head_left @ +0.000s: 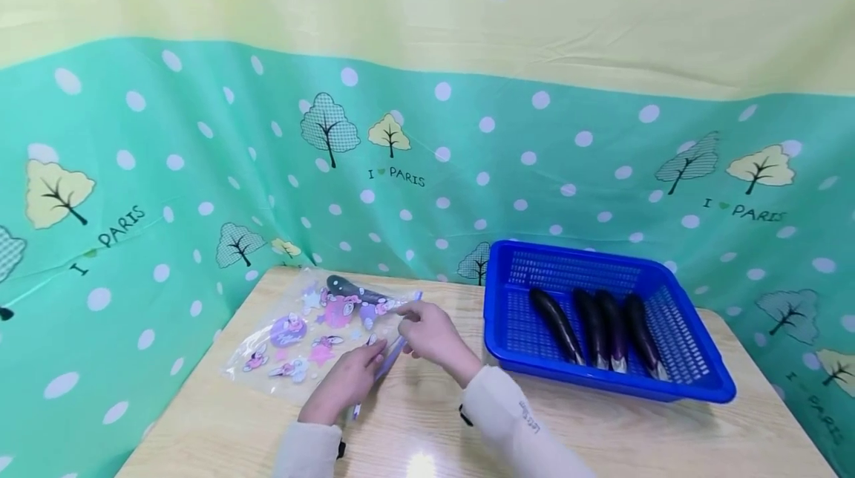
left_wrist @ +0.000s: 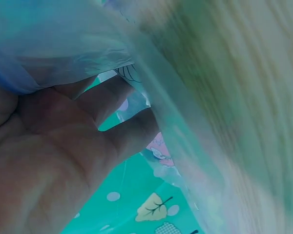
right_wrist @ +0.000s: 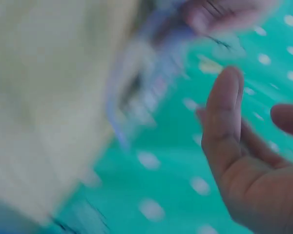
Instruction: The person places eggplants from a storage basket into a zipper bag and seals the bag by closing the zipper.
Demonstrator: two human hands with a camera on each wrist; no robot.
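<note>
A clear plastic zip bag (head_left: pixel 303 348) with cartoon prints and a purple strip along its opening lies on the left of the table. Inside it, near the far side, is one dark eggplant (head_left: pixel 354 289). My left hand (head_left: pixel 347 381) pinches the purple edge of the bag, its thumb on top; in the left wrist view the plastic passes between thumb and fingers. Close by the far part of that edge is my right hand (head_left: pixel 434 333). The right wrist view shows the right hand's fingers (right_wrist: pixel 222 117) loosely bent, thumb apart, with nothing between them.
To the right stands a blue plastic basket (head_left: pixel 497 315) with several eggplants (head_left: pixel 601 326) lying side by side in it. A green and yellow printed cloth (head_left: pixel 401 226) hangs behind and beside the wooden table (head_left: pixel 434 418).
</note>
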